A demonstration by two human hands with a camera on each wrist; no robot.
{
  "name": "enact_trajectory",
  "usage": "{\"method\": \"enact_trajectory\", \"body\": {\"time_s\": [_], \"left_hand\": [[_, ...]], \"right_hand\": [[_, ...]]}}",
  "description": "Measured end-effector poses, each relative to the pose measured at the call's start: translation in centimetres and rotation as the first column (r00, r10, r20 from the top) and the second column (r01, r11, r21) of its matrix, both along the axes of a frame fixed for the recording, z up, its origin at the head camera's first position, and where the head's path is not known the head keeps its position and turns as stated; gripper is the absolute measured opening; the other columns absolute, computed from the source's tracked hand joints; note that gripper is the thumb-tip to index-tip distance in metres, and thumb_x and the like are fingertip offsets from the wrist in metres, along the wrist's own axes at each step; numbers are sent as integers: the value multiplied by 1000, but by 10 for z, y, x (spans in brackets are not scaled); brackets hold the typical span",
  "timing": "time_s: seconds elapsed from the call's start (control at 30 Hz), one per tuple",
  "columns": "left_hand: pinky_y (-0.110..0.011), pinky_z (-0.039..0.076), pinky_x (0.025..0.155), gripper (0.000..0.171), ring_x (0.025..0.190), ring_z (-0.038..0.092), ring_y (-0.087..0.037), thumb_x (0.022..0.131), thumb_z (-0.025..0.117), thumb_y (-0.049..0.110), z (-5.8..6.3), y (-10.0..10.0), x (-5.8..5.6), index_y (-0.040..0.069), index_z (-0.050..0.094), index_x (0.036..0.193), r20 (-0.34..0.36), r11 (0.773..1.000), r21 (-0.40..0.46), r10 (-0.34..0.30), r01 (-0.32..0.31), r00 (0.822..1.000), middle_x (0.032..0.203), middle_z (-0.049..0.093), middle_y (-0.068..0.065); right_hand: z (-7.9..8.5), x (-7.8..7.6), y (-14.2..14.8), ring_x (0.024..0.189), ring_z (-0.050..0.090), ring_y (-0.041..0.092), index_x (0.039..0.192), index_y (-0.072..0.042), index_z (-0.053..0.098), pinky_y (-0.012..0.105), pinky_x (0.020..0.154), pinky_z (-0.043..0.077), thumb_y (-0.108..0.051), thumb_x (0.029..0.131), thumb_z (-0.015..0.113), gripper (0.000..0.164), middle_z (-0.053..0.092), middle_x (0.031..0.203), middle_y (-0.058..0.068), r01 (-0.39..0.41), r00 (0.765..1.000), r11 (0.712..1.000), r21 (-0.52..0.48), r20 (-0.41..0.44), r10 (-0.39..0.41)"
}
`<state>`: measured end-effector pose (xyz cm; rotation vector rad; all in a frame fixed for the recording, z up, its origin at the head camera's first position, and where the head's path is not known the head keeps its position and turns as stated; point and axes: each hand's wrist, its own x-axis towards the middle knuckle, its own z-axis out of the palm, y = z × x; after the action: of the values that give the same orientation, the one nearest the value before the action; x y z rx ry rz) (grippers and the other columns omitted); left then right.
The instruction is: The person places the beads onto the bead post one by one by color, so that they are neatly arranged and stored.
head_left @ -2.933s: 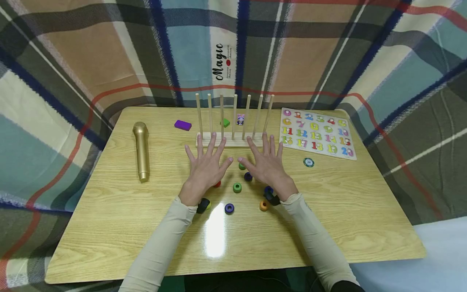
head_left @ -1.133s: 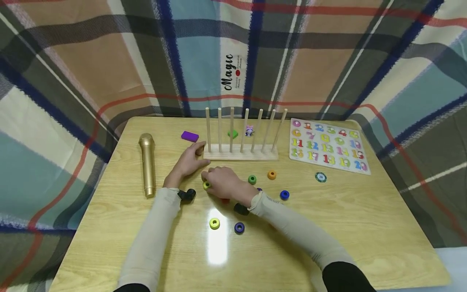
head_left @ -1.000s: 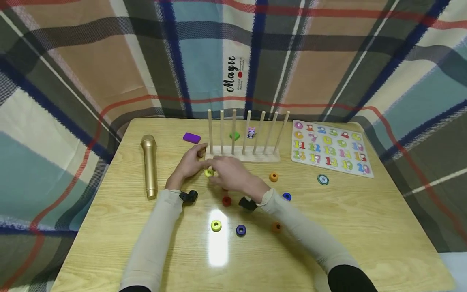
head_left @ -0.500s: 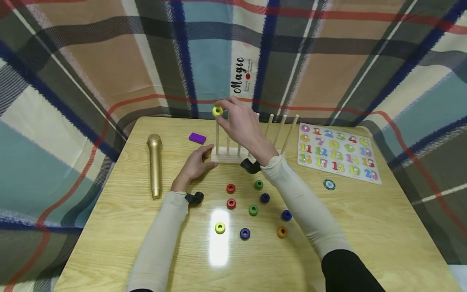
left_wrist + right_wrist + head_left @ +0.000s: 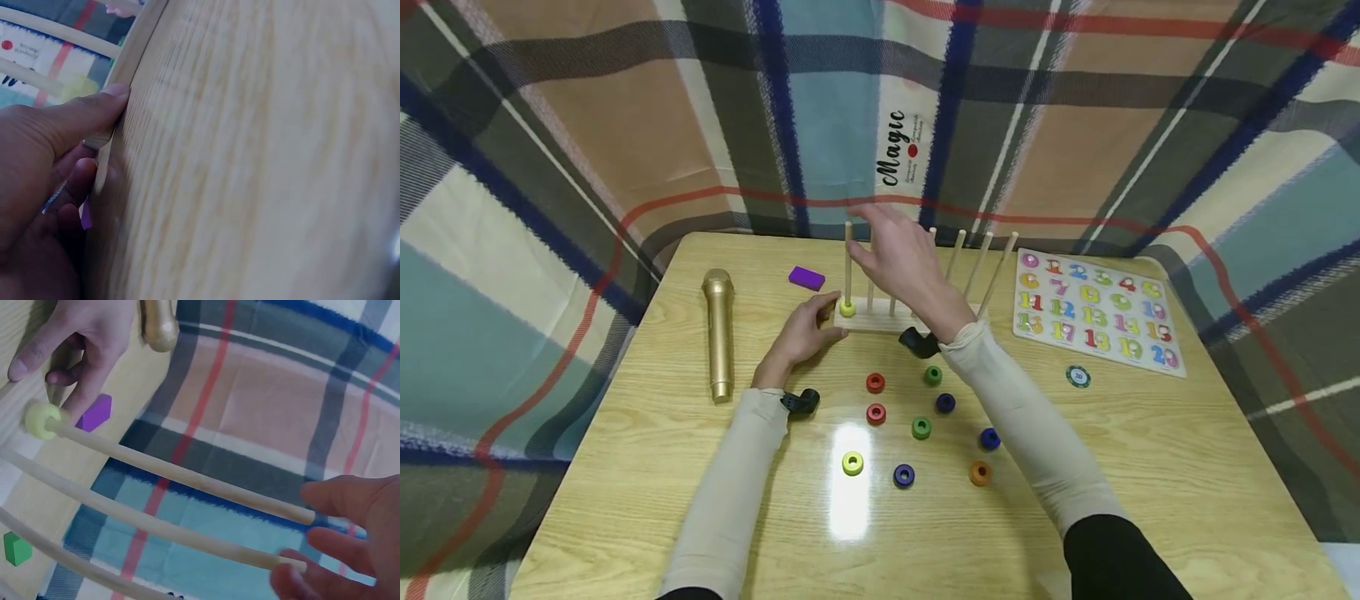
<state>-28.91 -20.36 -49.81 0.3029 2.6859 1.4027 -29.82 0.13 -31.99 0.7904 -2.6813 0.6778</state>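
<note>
My left hand (image 5: 801, 337) grips the left end of a wooden peg rack (image 5: 880, 320), thumb on the front edge and fingers behind; the left wrist view shows the thumb (image 5: 94, 115) against the base. A yellow ring (image 5: 847, 308) sits at the bottom of the leftmost peg (image 5: 181, 474). My right hand (image 5: 902, 254) is raised beside the tops of the left pegs, thumb and fingers apart, with no ring between them. It hides some of the middle pegs. In the right wrist view its fingers (image 5: 350, 500) are close to two peg tips.
Loose rings lie in front of the rack: red (image 5: 876, 382), green (image 5: 921, 427), blue (image 5: 904, 476), yellow (image 5: 852, 463) and orange (image 5: 980, 473). A gold microphone (image 5: 718, 337), purple block (image 5: 807, 278), green block (image 5: 17, 549), number board (image 5: 1097, 312) and round chip (image 5: 1078, 377) lie around.
From flat spread hands, the left took hold of the rack's end. The right picked up a yellow ring, lifted it to the leftmost peg's top and let go; the ring dropped to the base.
</note>
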Motion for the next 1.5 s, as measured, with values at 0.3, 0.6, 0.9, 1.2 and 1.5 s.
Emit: {"method": "enact_trajectory", "body": {"time_s": [0.3,0.6,0.9,1.2,1.5], "left_hand": [[-56,43,113,77,129,53,-40,98,79,15,4,-6,3,2,41,163,11,1000,-28,3,-3,1000,150,53,-25],[-55,42,111,75,125,51,-38,99,78,13,11,-14,2,4,40,164,4,1000,-20,17,-17,1000,146,54,-24],[-55,41,112,75,126,51,-38,100,77,13,9,-10,0,4,40,164,5,1000,-19,24,-24,1000,146,54,-24],[-57,43,113,74,127,53,-42,98,76,10,3,-9,2,0,42,162,-23,1000,-15,24,-25,999,147,54,-27],[-58,42,112,74,125,51,-40,99,77,14,-1,3,4,1,41,163,-9,1000,-4,3,-3,1000,145,53,-28]], "right_hand": [[-38,75,16,79,67,17,128,-8,74,27,64,54,-25,102,74,31,72,118,7,-260,964,962,81,73,255],[-102,146,11,63,51,6,111,-18,66,27,51,43,-53,93,80,41,58,83,-9,-507,846,753,419,408,342],[-118,152,7,64,48,3,108,-19,66,22,51,38,-33,97,76,20,58,86,-9,-509,847,778,367,371,379],[-53,95,14,84,68,12,125,-10,69,24,67,54,-21,97,80,32,74,113,3,-309,931,948,73,225,287],[-1,23,10,81,62,20,139,-13,69,32,63,49,-22,103,73,37,66,127,7,-70,997,992,-102,-23,68]]}}
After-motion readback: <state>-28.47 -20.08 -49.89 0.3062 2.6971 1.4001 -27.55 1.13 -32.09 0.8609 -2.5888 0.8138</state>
